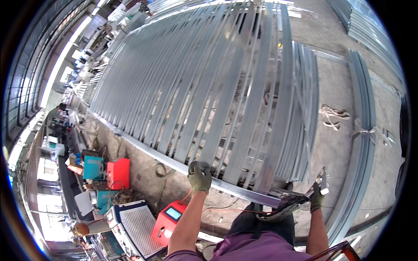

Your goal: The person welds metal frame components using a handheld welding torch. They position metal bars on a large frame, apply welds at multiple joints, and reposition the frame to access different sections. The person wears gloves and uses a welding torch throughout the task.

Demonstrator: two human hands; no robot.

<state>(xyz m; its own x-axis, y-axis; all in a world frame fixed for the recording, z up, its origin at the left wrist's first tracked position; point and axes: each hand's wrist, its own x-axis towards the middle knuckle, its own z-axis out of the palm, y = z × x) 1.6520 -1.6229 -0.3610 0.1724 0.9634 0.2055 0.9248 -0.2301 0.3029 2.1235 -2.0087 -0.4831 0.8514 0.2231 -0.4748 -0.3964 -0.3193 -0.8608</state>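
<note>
My left hand (200, 177), in a grey-green work glove, is at the near end of a long flat metal slat (213, 145). Its fingers curl and press on that end, just above the front metal rail (163, 159). Many such grey slats lie side by side across a wide frame, with gaps between them. Off to the right, my right hand (318, 199), gloved too, is closed around a hand tool (322, 179) with a silvery tip and a white part; its exact kind is unclear. A dark curved object (283, 209) lies between that hand and the rail's right end.
A red machine with a small screen (167, 219) and a white-and-blue cabinet (139, 224) stand at lower left. Behind them are another red box (118, 173) and teal machines (93, 167). Orange cable crosses the floor. Bundled metal profiles (362, 95) and straps (334, 114) lie at right.
</note>
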